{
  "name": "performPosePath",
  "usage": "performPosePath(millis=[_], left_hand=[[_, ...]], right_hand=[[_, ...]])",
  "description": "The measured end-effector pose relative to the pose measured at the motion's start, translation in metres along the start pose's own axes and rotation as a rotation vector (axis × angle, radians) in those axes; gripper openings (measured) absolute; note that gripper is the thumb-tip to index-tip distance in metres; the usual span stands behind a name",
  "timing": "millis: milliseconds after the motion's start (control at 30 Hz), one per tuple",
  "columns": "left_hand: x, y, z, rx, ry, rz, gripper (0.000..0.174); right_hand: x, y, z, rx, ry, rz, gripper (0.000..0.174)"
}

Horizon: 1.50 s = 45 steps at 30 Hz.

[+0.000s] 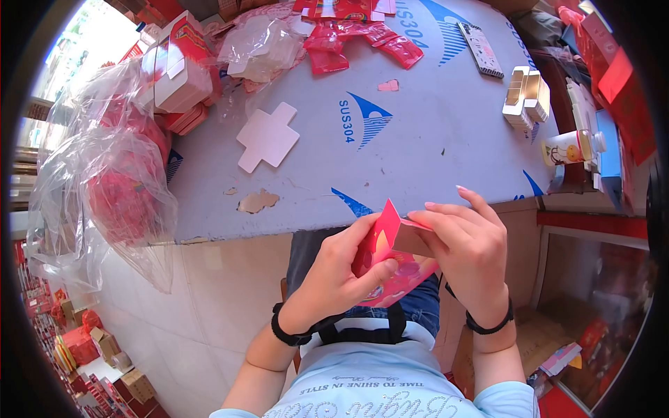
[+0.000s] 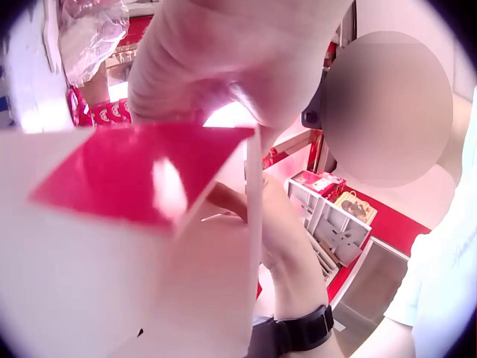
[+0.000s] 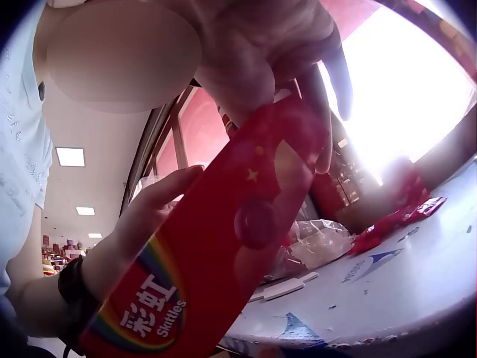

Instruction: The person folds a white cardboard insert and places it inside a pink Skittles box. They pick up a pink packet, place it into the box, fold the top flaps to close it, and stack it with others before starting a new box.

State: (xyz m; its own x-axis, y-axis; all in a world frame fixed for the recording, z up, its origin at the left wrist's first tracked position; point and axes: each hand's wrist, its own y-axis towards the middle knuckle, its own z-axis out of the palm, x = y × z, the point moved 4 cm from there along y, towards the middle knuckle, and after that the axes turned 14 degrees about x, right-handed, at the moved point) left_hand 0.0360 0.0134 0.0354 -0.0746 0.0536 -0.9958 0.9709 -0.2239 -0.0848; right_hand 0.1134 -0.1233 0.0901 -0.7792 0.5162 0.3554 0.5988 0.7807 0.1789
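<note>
A red Skittles carton (image 1: 401, 282) is held above the lap, just off the table's near edge. My left hand (image 1: 338, 261) grips its left side, with the thumb across the printed front. In the right wrist view the carton's printed face (image 3: 223, 239) shows a rainbow and lettering. My right hand (image 1: 470, 244) pinches a flap at the carton's upper right edge between thumb and forefinger, while its other fingers extend away. From the left wrist, a glossy red flap (image 2: 141, 175) and plain white card (image 2: 74, 283) fill the near view. The right fingertips are partly hidden there.
On the metal-topped table (image 1: 279, 198) lie a white cross-shaped card (image 1: 268, 137), red wrappers (image 1: 362, 38) and a patterned slim box (image 1: 481, 49). Clear plastic bags (image 1: 111, 174) hang over the left edge. Gold-lined cartons (image 1: 526, 97) and a bottle (image 1: 571, 148) stand at the right.
</note>
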Motion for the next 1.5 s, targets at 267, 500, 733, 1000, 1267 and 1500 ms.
performPosePath(millis=[267,500,733,1000,1267,1500], left_hand=[[0.006,0.0,0.004,-0.002,-0.034,0.072,0.045],[0.005,-0.002,0.003,-0.04,0.056,0.062,0.048],[0.004,-0.003,0.003,-0.044,0.109,0.057,0.05],[0.002,-0.004,0.014,0.054,0.117,0.232,0.062],[0.002,-0.004,0.006,-0.174,0.219,0.395,0.048],[0.004,-0.003,0.005,-0.258,0.163,0.431,0.042]], right_hand=[[0.003,-0.003,-0.003,0.145,0.227,0.016,0.022],[0.014,-0.006,-0.006,0.27,0.253,-0.013,0.03],[0.014,-0.006,-0.008,0.302,0.178,-0.045,0.029],[-0.041,-0.001,-0.003,0.401,1.036,0.462,0.026],[-0.04,-0.009,0.025,0.196,1.595,0.236,0.08],[-0.019,-0.031,0.052,0.243,1.831,0.196,0.064]])
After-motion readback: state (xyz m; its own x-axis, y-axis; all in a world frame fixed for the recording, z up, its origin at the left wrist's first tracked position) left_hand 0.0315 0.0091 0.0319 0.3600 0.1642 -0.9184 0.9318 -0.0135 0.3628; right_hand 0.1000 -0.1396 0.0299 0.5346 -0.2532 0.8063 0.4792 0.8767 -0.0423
